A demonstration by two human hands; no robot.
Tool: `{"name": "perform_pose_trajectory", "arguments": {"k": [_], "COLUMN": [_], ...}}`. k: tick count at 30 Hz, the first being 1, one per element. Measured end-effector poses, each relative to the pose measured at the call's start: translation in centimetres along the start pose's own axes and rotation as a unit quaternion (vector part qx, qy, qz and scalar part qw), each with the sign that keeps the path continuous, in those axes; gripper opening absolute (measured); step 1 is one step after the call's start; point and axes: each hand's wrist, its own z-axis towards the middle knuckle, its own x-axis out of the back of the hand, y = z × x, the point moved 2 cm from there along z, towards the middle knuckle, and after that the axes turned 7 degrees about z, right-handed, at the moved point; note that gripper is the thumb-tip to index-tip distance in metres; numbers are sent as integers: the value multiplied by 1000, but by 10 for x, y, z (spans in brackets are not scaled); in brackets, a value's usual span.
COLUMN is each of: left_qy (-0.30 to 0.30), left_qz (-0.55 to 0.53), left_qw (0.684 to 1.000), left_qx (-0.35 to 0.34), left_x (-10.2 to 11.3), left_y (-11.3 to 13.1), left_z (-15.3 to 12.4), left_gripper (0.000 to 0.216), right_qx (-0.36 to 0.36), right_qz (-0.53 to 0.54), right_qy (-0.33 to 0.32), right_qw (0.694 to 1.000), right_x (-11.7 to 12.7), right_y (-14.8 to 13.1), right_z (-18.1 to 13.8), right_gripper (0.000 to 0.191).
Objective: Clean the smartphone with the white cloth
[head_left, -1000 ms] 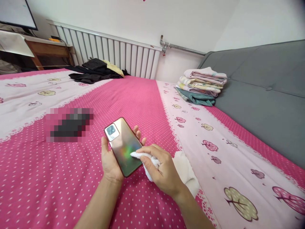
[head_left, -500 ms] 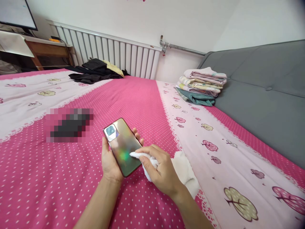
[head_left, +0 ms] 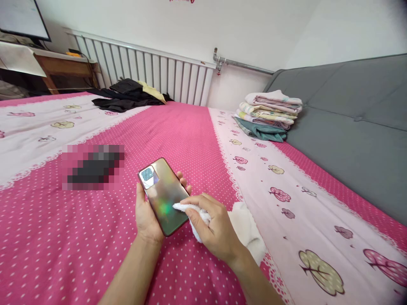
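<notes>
My left hand [head_left: 146, 216] cradles a shiny gold phone [head_left: 162, 192] with its back and camera block facing up, fingers curled round its far edge. My right hand [head_left: 214, 226] pinches a white cloth [head_left: 190, 212] and presses a corner of it onto the lower part of the phone's back. The rest of the cloth [head_left: 246, 226] trails behind my right hand onto the bedspread. Both hands hover low over the pink dotted bedspread [head_left: 178, 140].
A blurred dark object [head_left: 92, 167] lies on the bed to the left. Folded towels [head_left: 270, 114] are stacked by the grey headboard [head_left: 349, 127]. Dark clothes [head_left: 127, 95] lie at the far edge before a white radiator [head_left: 152, 72]. A wooden desk [head_left: 63, 70] stands at far left.
The cloth in my right hand has slid slightly left and down along the phone's back. The phone and my left hand have barely shifted.
</notes>
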Motion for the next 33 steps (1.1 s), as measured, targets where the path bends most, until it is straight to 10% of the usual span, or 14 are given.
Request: {"name": "perform_pose_trajectory", "arguments": {"k": [33], "left_qy": [8], "left_qz": [-8], "left_qw": [1000], "left_qx": [2], "left_x": [-2], "left_y": [-1], "left_z": [-2], "left_gripper": [71], "right_qx": [-3], "right_qz": [-5], "right_qy": [-4], "right_qw": [1000], "right_x": [0], "right_y": [-1], "right_z": [0], "right_gripper": [21]}}
